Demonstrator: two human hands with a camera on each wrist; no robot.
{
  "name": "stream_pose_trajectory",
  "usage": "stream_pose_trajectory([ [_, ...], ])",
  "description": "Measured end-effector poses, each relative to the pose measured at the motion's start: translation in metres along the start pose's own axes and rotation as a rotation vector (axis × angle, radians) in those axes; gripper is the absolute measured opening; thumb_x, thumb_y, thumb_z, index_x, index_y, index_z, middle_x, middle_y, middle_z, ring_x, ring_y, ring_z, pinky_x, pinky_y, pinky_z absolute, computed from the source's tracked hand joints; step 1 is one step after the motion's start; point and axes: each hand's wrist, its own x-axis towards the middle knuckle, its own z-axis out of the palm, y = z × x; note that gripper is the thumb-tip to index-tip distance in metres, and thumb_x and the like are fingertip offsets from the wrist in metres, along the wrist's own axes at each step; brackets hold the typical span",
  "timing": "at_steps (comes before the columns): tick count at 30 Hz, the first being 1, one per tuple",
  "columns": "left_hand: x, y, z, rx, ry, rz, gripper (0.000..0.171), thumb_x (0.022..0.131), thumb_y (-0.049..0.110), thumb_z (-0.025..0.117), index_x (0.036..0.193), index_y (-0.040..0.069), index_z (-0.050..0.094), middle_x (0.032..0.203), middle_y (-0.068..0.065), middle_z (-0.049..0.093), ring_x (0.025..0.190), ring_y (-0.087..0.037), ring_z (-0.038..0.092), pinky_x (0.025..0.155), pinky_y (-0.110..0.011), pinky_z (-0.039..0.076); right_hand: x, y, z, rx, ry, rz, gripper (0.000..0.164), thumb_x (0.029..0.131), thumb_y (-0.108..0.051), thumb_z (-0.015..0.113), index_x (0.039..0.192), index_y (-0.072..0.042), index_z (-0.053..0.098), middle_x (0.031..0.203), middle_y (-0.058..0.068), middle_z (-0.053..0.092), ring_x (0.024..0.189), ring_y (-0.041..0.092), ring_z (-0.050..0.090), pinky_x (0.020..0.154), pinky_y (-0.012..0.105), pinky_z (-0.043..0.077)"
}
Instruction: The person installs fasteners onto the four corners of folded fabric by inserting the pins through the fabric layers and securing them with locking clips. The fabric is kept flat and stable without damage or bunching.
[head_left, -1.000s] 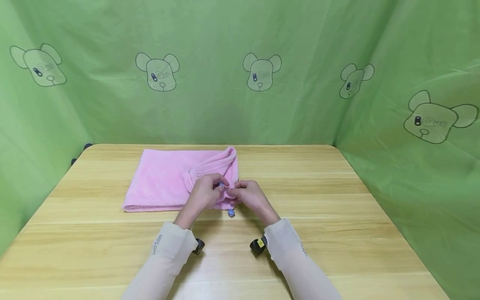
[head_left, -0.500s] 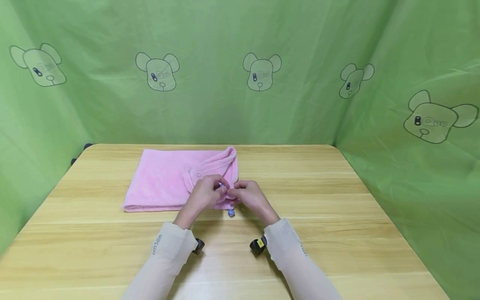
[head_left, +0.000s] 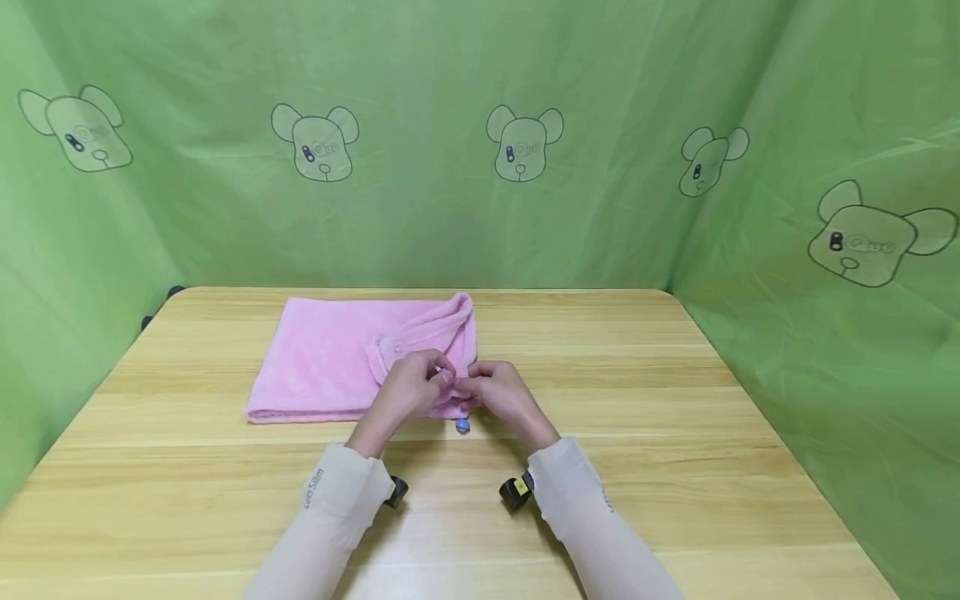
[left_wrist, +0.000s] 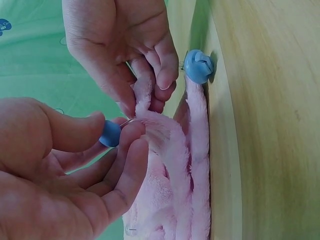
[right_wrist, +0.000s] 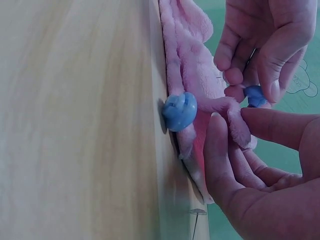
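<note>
Pinching the head of a blue-headed pin [left_wrist: 109, 134] between thumb and fingers, the left hand [head_left: 408, 385] holds its thin shaft at the raised edge of a pink cloth [head_left: 322, 350]; whether the point has pierced the pile cannot be told. Just to the right, the right hand [head_left: 508, 397] pinches that same edge between its thumb and fingers. The cloth lies folded on the desk [head_left: 637, 375], left of centre toward the far side, with a loose flap at its right end under both hands and a second blue piece [head_left: 462, 425] at its near right corner. The likeliest trouble is a prick: the shaft is aimed right, at the right hand's fingers, so a hard push that suddenly gives way could drive it into them. The small rounded head might also roll out of the left fingers if pushed off line. Soft fleece may bunch or slip if the right hand's pinch loosens, letting the point catch the wrong layer, and a strong tug could drag the folded layers out of line.
</note>
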Motion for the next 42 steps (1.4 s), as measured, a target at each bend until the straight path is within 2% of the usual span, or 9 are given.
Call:
stream_pose_trajectory([
  [11,0.0003,0.0001,-0.0001,-0.022,0.009,-0.027,0.005,0.094,0.007,0.062,0.092,0.008,0.067,0.079,-0.008,0.067,0.066,-0.017,0.059,0.059,-0.032,0.049,0.0002,0.0002,0.0009,-0.017,0.014,-0.004,0.013,0.085,-0.002,0.067,0.094,0.007,0.064,0.085,0.018,0.067,0.077,0.030,0.066,0.073,0.040,0.057],
  [14,0.0007,-0.0009,0.0000,-0.016,0.009,-0.034,0.005,0.094,0.008,0.062,0.092,0.008,0.066,0.079,-0.007,0.067,0.066,-0.017,0.058,0.059,-0.032,0.049,0.0005,0.0001,0.0008,-0.013,0.015,0.003,0.011,0.085,-0.002,0.067,0.093,0.006,0.064,0.084,0.016,0.068,0.075,0.027,0.066,0.072,0.038,0.058],
  [35,0.0008,-0.0021,0.0001,-0.035,0.001,-0.035,0.008,0.095,0.008,0.061,0.089,0.007,0.067,0.079,-0.006,0.067,0.066,-0.016,0.060,0.061,-0.032,0.050,-0.0001,-0.0006,0.0026,-0.004,0.009,-0.012,0.013,0.085,0.001,0.067,0.095,0.008,0.065,0.084,0.018,0.067,0.075,0.028,0.066,0.071,0.038,0.058],
  [42,0.0020,-0.0032,0.0012,-0.035,-0.009,-0.024,0.011,0.096,0.009,0.060,0.089,0.006,0.068,0.079,-0.006,0.068,0.067,-0.016,0.059,0.061,-0.032,0.050,-0.0010,-0.0007,0.0018,-0.003,0.001,-0.002,0.016,0.084,0.001,0.067,0.098,0.008,0.065,0.088,0.021,0.067,0.080,0.032,0.066,0.076,0.043,0.057],
])
